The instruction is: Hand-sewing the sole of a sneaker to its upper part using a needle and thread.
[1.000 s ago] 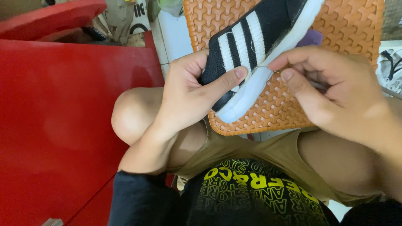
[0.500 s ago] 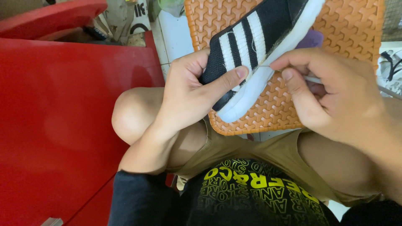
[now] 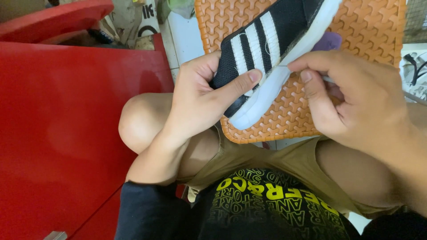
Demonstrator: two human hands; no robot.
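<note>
My left hand grips a black sneaker with three white stripes and a white sole, thumb lying across its side near the stripes. The shoe points toward my lap, its toe over an orange patterned stool. My right hand is at the shoe's sole edge, thumb and fingers pinched together where a thin thread shows; what the fingers pinch is too small to make out. A purple object peeks out behind the sole.
A red table surface fills the left side, close to my left knee. A red chair and bags stand at the back left. White floor tiles show beyond the stool.
My right hand has shifted slightly along the sole edge; the shoe and my left hand stay almost where they were.
</note>
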